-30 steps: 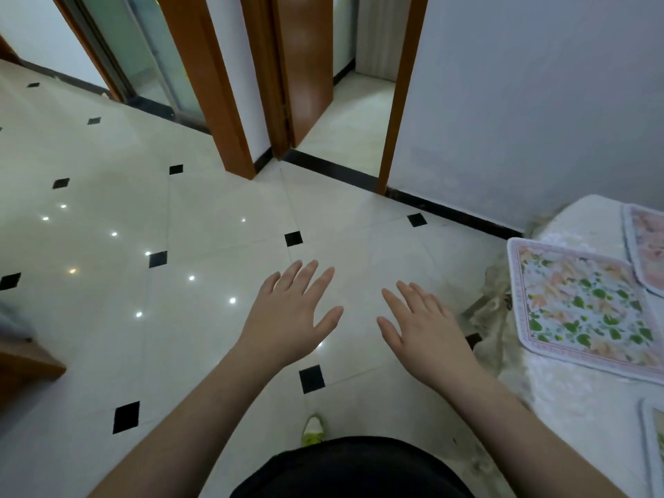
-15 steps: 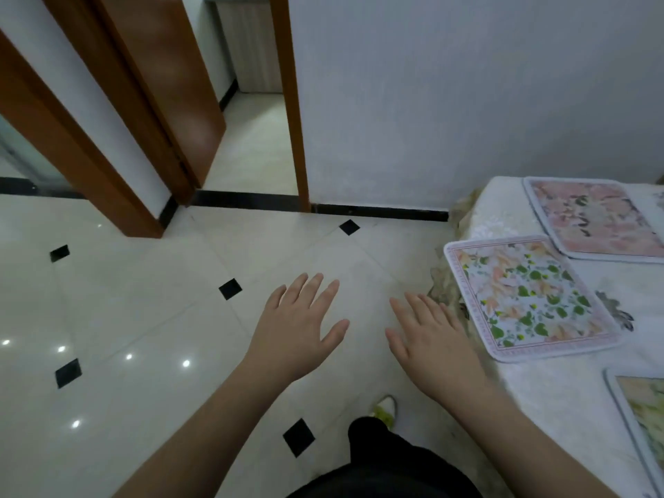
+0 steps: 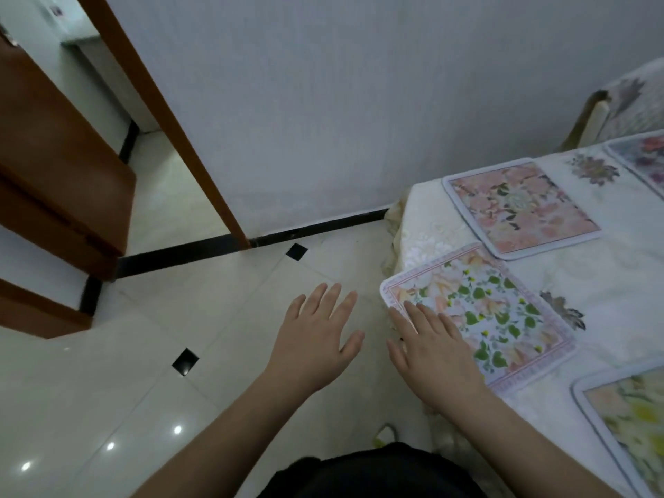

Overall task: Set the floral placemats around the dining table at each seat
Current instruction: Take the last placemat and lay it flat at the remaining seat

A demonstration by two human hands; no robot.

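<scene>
Several floral placemats lie on the dining table (image 3: 611, 289), which wears a pale cloth. A green-leaf placemat (image 3: 492, 310) sits at the near corner, a pink one (image 3: 521, 206) behind it, a yellow-flowered one (image 3: 632, 418) at the lower right, and a purple one (image 3: 643, 156) is cut off at the far right. My right hand (image 3: 434, 350) is spread flat, fingers straight, over the near edge of the green-leaf placemat. My left hand (image 3: 316, 336) hovers open above the floor, left of the table, holding nothing.
A white wall with a black skirting (image 3: 323, 224) runs behind the table. An open wooden door (image 3: 61, 145) and doorframe (image 3: 172, 131) stand at the left. A chair back (image 3: 611, 106) shows at the far right. Glossy tiled floor (image 3: 143, 372) spreads to the left.
The view has swung right toward the table, bringing more placemats into sight. My right hand has moved from above the floor to over the green-leaf placemat's edge. Both hands stay spread.
</scene>
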